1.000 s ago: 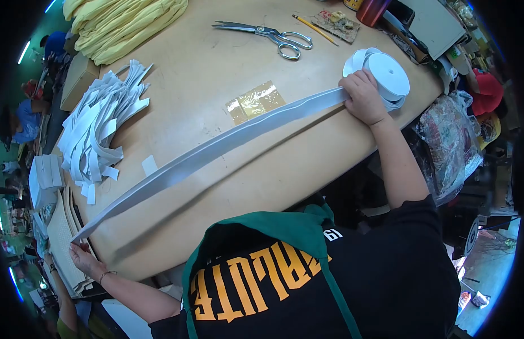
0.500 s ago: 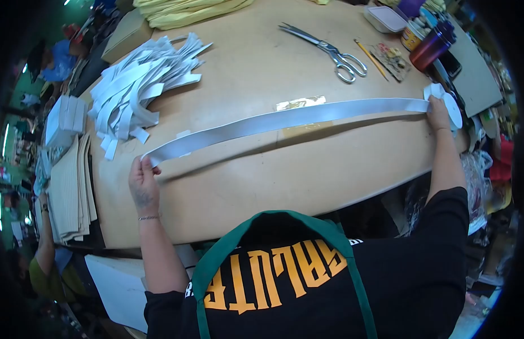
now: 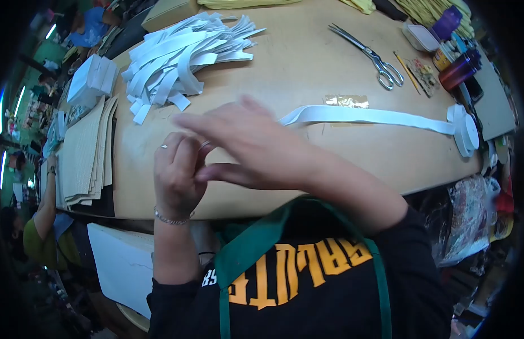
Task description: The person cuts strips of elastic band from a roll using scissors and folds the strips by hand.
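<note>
My left hand (image 3: pixel 180 172) is closed, fingers curled in, in front of my body; whatever its fingers hold is hidden. Crossing over in front of it is my right hand (image 3: pixel 250 144), blurred, with thumb and fingers apart and nothing visible in it. A white flat band (image 3: pixel 363 114) comes out from behind my right hand, and its near end is out of sight. The band runs across the table to a white roll (image 3: pixel 466 131) at the right edge. At the upper left lies a heap of cut white strips (image 3: pixel 177 59).
Large metal scissors (image 3: pixel 375 59) and a pencil (image 3: pixel 407 70) lie on the table (image 3: pixel 307 68), with a dark red bottle (image 3: pixel 459 70) and a plastic tub (image 3: pixel 421 37) behind them. Stacked beige sheets (image 3: pixel 87 152) and white boxes (image 3: pixel 92 79) stand left. Another person's arm (image 3: pixel 46 198) shows far left.
My right hand has left the roll and swung left across to my left hand. The band, stretched between my hands before, now lies slacker on the table. The view has shifted.
</note>
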A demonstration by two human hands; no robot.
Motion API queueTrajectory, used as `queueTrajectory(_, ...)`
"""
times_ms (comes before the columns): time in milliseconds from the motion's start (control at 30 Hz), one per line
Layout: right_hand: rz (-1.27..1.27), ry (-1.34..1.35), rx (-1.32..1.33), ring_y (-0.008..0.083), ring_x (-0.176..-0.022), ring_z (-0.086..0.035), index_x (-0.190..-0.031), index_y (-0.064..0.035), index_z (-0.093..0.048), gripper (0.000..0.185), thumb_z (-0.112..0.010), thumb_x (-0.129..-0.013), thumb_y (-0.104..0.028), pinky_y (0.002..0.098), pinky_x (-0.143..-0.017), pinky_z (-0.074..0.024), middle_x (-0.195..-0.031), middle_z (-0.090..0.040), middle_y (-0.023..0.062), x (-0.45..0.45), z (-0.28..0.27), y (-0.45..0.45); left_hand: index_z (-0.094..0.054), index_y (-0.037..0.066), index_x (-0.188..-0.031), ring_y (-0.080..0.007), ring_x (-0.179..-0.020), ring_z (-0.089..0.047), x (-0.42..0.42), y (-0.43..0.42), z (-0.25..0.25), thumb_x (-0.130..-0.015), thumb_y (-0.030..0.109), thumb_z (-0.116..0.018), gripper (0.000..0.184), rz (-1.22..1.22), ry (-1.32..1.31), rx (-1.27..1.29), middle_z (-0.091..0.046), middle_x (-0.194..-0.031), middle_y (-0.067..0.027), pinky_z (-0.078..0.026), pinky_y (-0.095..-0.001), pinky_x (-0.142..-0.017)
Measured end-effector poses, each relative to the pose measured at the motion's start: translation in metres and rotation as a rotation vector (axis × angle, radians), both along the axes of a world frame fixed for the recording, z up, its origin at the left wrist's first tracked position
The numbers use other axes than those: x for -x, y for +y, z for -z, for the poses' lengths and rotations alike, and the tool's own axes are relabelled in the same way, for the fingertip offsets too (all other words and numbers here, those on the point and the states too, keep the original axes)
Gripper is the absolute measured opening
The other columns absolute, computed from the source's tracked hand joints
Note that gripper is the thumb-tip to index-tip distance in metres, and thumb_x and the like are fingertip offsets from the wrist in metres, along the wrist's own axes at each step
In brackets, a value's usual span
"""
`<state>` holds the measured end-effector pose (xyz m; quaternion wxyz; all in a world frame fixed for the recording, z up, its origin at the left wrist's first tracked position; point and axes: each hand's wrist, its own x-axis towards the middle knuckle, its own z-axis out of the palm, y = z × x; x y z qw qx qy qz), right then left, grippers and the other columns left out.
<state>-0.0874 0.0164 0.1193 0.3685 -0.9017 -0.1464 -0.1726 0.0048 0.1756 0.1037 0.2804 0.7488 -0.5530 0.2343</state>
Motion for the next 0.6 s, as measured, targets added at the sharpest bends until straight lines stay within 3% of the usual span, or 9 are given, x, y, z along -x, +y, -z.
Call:
queueTrajectory(33,0.007,0.008,-0.031,0.0286,-0.093,-0.06,-0.121,-0.006,-0.047,0.053,-0.069,-0.076,-0.025,0.0475,-0.086,-0.0397,-0.09,-0.063,0.0125,-0.009,0.001,0.011,-0.055,0.0,-0.084,-0.029,-0.063,-0.052,0.002,0.002,-0.002,-0.089,0.006,-0.052,0.009,0.013,-0.034,-0.002,-0.052,-0.069,-0.0124,-0.041,-0.0338,-0.057)
queueTrajectory(133,0.021,0.487,0.055,0.0261,-0.081,-0.063,-0.103,-0.0035,-0.058,0.032,-0.068,-0.076,-0.018,0.0396,-0.075,-0.0464,-0.08,-0.064,0.0124,-0.002,-0.014,-0.007,-0.055,0.0,-0.084,-0.0218,-0.062,-0.052,-0.015,0.014,0.007,-0.091,0.009,-0.05,0.013,0.014,0.153,0.101,-0.052,-0.069,-0.009,-0.041,-0.0301,-0.057)
queueTrajectory(200,0.01,0.674,0.057,0.0282,-0.073,-0.063,-0.087,-0.0031,-0.055,0.022,-0.068,-0.076,-0.016,0.039,-0.065,-0.047,-0.078,-0.063,0.0124,0.024,0.005,-0.045,-0.054,0.0,-0.084,-0.0132,-0.063,-0.049,-0.027,0.022,0.018,-0.095,0.014,-0.048,0.019,-0.125,0.465,0.184,-0.051,-0.068,-0.0049,-0.041,-0.0261,-0.058)
queueTrajectory(267,0.106,0.963,0.025,0.0177,-0.065,-0.063,-0.087,-0.0026,-0.056,0.022,-0.07,-0.077,-0.017,0.0336,-0.062,-0.0473,-0.07,-0.062,0.0085,0.062,0.008,-0.091,-0.054,0.001,-0.084,-0.008,-0.064,-0.046,-0.046,0.025,0.031,-0.097,0.022,-0.044,0.027,-0.193,0.569,0.151,-0.049,-0.068,-0.0011,-0.039,-0.0231,-0.06)
queueTrajectory(333,0.316,1.097,0.036,0.0131,-0.065,-0.064,-0.084,-0.0017,-0.061,0.022,-0.071,-0.077,-0.019,0.0285,-0.062,-0.0476,-0.071,-0.065,0.0049,0.111,0.011,-0.147,-0.055,0.002,-0.085,-0.0069,-0.066,-0.045,-0.058,0.023,0.049,-0.098,0.025,-0.042,0.03,-0.231,0.719,0.11,-0.049,-0.069,0.0002,-0.039,-0.022,-0.063)
queueTrajectory(367,0.36,1.172,0.158,0.0119,-0.067,-0.063,-0.083,-0.0021,-0.063,0.019,-0.071,-0.077,-0.018,0.0282,-0.064,-0.0476,-0.073,-0.067,0.0037,0.132,0.008,-0.175,-0.054,0.002,-0.083,-0.0071,-0.061,-0.045,-0.063,0.02,0.061,-0.097,0.026,-0.044,0.03,-0.216,0.74,0.101,-0.049,-0.065,0.0,-0.039,-0.0225,-0.057)
queueTrajectory(500,0.636,1.321,0.384,0.0179,-0.074,-0.063,-0.081,-0.0084,-0.07,0.015,-0.069,-0.075,-0.022,0.0328,-0.071,-0.0467,-0.079,-0.068,0.0063,0.229,0.013,-0.296,-0.053,0.003,-0.08,-0.0067,-0.057,-0.044,-0.043,-0.007,0.085,-0.097,0.025,-0.044,0.029,-0.214,0.908,0.023,-0.047,-0.061,0.0005,-0.038,-0.024,-0.053)
queueTrajectory(600,0.791,1.429,0.565,0.0208,-0.079,-0.063,-0.085,-0.0078,-0.07,0.017,-0.069,-0.075,-0.022,0.0335,-0.074,-0.0469,-0.085,-0.068,0.0078,0.252,0.003,-0.346,-0.049,0.002,-0.075,-0.0182,-0.054,-0.044,-0.008,-0.043,0.101,-0.095,0.021,-0.045,0.029,-0.125,0.779,-0.038,-0.046,-0.059,-0.0099,-0.038,-0.0309,-0.052)
